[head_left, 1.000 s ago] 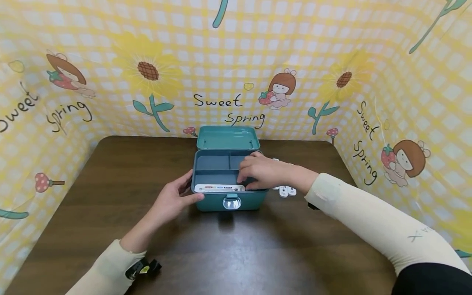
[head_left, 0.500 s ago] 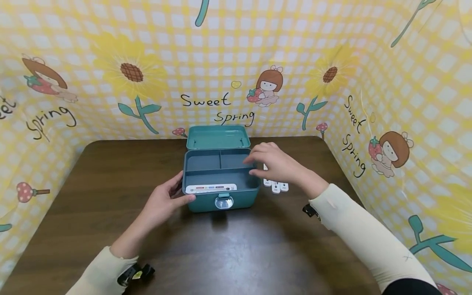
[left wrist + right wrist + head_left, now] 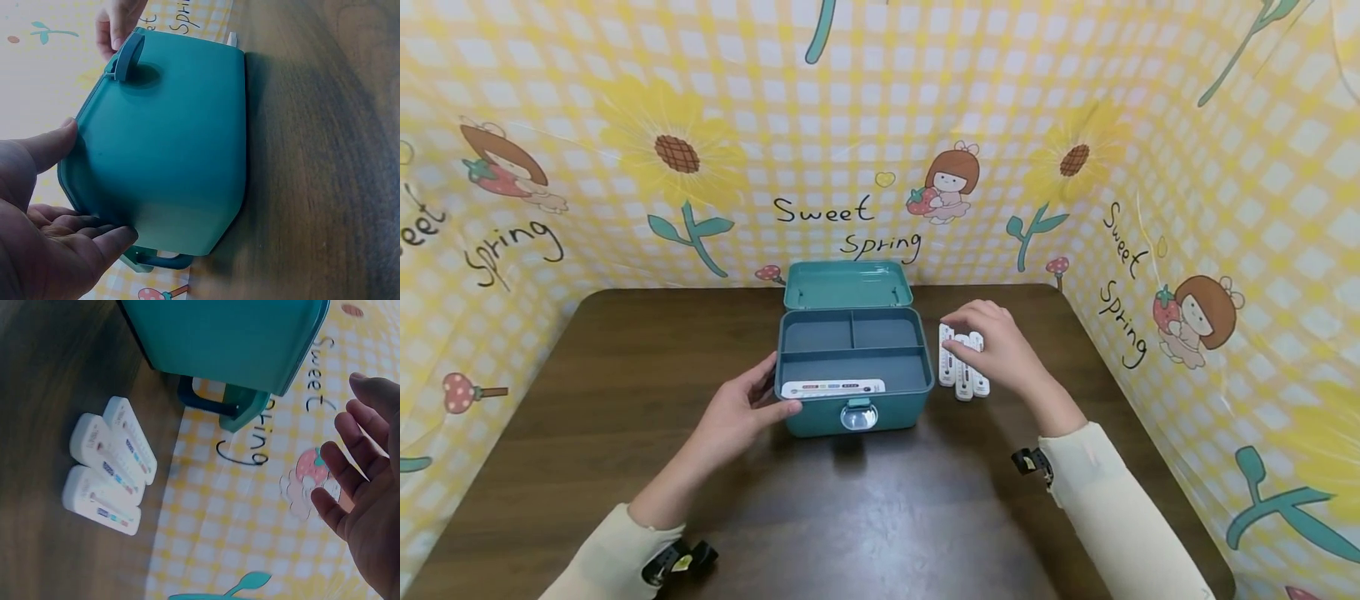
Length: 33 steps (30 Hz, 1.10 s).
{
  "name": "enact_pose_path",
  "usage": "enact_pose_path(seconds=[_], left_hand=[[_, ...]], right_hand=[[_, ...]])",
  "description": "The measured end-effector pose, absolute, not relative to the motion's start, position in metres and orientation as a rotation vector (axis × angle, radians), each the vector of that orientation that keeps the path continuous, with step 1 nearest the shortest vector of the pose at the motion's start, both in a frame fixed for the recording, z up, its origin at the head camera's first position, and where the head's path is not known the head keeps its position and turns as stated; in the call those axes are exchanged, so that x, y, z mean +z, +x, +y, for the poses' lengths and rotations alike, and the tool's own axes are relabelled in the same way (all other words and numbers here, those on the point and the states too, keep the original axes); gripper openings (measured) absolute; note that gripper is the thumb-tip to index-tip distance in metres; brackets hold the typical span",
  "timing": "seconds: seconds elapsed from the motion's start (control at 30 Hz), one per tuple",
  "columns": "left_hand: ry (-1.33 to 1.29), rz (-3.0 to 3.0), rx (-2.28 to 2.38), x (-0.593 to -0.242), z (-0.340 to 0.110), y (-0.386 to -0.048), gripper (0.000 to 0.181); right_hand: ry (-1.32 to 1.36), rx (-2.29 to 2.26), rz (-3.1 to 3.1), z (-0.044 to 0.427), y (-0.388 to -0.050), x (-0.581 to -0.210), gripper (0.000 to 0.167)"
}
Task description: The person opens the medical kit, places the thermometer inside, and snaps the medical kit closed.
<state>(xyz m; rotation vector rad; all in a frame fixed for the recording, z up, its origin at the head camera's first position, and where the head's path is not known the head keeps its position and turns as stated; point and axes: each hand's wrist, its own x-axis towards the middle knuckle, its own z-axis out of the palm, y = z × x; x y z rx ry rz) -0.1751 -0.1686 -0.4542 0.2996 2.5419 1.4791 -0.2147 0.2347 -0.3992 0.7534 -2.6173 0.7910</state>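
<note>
A teal plastic storage box (image 3: 891, 414) stands on the table with its lid (image 3: 848, 286) tipped back and a divided blue-grey tray (image 3: 812, 335) inside. In the tray's front compartment lies one white strip thermometer (image 3: 832, 388). My left hand (image 3: 730, 417) holds the box's front left corner, thumb on the front and fingers along the side. To the right of the box lie three white thermometers (image 3: 963, 381), partly overlapping in the right wrist view. Above them hovers my right hand (image 3: 1000, 350), fingers apart and holding nothing.
Dark wooden table (image 3: 662, 350) surrounds the box. A yellow checked cloth (image 3: 737, 125) with printed flowers hangs behind and on both sides, close behind the open lid. A clear latch (image 3: 859, 417) sits on the box front.
My right hand has left the box's tray and moved right, over the thermometers on the table. My left hand stays at the box corner. The view has shifted slightly.
</note>
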Motion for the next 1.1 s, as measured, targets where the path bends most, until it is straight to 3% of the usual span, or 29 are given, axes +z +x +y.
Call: enact_pose_path(seconds=[0.73,1.1], left_hand=[[0.323,2.544,1.474,-0.452,-0.167,-0.176,0.103],[0.320,2.544,1.468,-0.451,-0.167,-0.175,0.103]], right_hand=[[0.064,1.005,-2.551,0.277,-0.188,-0.469,0.032],[-0.126,1.064,-2.581,0.282,-0.187,-0.508,0.038]])
